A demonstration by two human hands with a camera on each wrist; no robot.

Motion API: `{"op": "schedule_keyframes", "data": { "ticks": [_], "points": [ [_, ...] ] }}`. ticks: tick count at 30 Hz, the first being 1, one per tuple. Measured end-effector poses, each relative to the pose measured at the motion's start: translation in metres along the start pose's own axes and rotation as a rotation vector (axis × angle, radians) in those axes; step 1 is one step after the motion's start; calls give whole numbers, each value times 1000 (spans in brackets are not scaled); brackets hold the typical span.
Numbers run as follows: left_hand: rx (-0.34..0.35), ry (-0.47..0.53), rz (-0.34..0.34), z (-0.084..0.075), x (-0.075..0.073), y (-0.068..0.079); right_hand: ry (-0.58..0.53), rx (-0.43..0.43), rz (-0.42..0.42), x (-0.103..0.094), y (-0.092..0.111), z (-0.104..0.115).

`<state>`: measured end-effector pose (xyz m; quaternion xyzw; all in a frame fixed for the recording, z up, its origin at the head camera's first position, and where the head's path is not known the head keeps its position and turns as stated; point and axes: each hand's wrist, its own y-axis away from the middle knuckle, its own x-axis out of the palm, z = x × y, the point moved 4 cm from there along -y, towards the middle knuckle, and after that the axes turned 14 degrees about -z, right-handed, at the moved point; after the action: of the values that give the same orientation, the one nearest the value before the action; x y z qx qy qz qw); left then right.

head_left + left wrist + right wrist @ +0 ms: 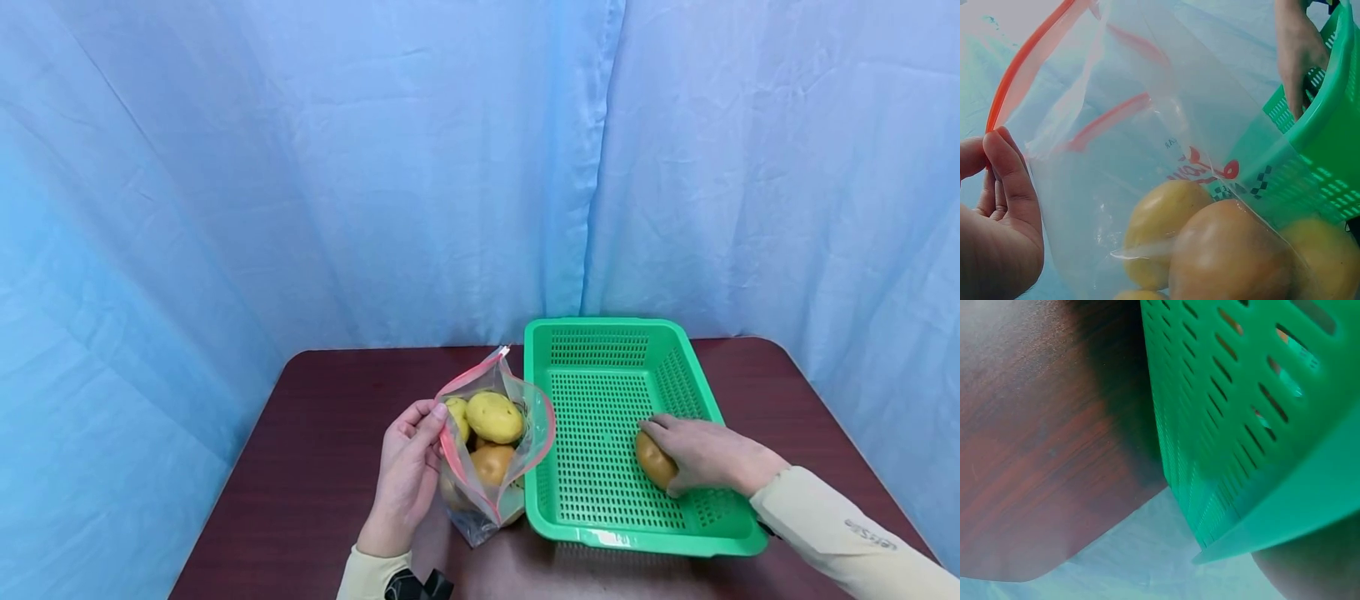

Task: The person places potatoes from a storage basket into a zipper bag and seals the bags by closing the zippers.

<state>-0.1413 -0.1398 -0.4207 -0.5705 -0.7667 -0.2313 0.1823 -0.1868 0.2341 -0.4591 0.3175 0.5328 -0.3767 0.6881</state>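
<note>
A blue curtain (420, 167) hangs behind the dark wood-grain table (322, 467). The green perforated basket (652, 543) stands right of centre, its far rim near the table's back edge. Just beside its left wall is a clear zip bag (486, 502), mouth gaping. The right hand (705, 454) reaches into the basket, fingers curled over a brown fruit (654, 462) near the basket's right wall; the left hand (408, 471) pinches the bag's red rim. Inside the bag lie a yellow fruit (495, 418) and an orange one, possibly mango and pear, among others.
</note>
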Motion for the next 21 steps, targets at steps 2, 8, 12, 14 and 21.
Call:
{"op": "schedule_keyframes", "data": {
  "ticks": [2, 8, 12, 14, 21],
  "points": [
    [0, -2, -2, 1, 0, 0, -41, 9, 20, 1, -1, 1],
    [-1, 1, 0, 3, 1, 1, -188, -17, 68, 3, 0, 6],
    [2, -4, -1, 4, 2, 1, -280, -7, 63, 2, 0, 5],
    [2, -7, -4, 4, 1, 1, -300, -3, 44, 0, -1, 3],
    [2, -7, -7, 7, 1, 1, -263, -1, 13, 2, -2, 1]
  ]
}}
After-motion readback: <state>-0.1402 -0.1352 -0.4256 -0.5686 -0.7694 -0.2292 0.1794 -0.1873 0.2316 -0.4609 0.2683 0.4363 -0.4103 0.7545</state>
